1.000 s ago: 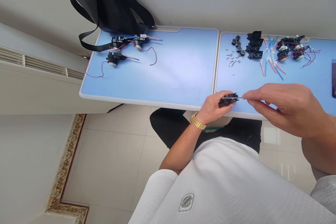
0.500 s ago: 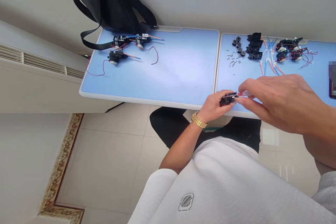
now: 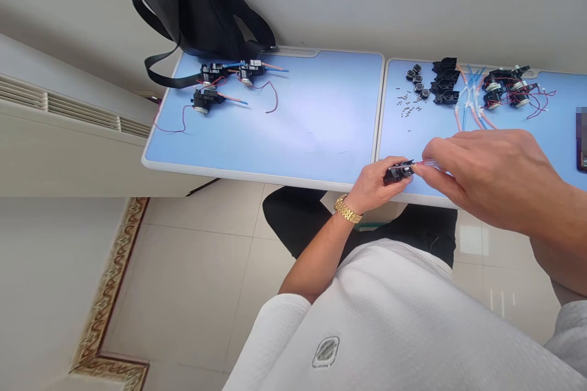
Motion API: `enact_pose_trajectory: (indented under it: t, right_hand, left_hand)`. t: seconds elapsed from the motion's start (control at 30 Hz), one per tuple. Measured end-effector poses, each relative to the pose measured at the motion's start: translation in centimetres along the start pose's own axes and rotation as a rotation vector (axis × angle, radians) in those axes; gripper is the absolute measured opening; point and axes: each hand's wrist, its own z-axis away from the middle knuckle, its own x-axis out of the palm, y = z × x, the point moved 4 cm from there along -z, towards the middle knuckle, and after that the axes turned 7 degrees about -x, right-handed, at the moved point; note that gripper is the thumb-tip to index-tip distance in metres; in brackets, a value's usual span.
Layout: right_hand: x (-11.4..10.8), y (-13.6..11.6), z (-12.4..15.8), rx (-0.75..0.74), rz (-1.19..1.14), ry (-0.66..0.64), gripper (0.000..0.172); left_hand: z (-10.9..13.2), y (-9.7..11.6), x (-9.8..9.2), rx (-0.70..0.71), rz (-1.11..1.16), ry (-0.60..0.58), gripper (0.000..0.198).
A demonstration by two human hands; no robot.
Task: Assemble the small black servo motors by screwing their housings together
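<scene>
The black plastic housing [image 3: 397, 172] is held in the left hand [image 3: 373, 185], with the fingers closed around it, just above the near rim of the right panel of the worktop [image 3: 440, 200]. The right hand [image 3: 490, 177] is brought very close to it from the right side, and a thin tube [image 3: 427, 163], clear with a reddish tint, is seemingly pinched by its fingertips. One end of this tube is at the housing, but the exact joint is too small to be told. The two hands are almost touching each other, and they are not released.

A gold wristwatch [image 3: 347, 209] is worn on the left wrist. On the right panel, further from the hands, a row of black housings [image 3: 444, 82], small round parts [image 3: 416, 77], scattered small screws [image 3: 406, 104], and blue and orange tubes [image 3: 468, 98] are laid out. Wired black units [image 3: 504, 88] are placed beyond these tubes. Three similar units with red wires [image 3: 208, 88] are lying on the left panel of the worktop, near a black backpack [image 3: 202, 6], whose strap is resting across the far corner. A white wall heater [image 3: 59, 113] is seen beside the worktop, and a tiled floor [image 3: 197, 275] is seen below.
</scene>
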Motion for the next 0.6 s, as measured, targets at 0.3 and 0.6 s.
enact_pose_trajectory:
  t: [0.3, 0.6]
  right_hand:
    - [0.79, 0.07, 0.36, -0.086, -0.144, 0.033, 0.032]
    - [0.84, 0.37, 0.31, -0.009, -0.037, 0.103, 0.039]
  left_hand:
    - [0.00, -0.14, 0.30, 0.030, 0.006, -0.001, 0.037]
    - [0.08, -0.29, 0.19, 0.028, 0.022, -0.007, 0.039]
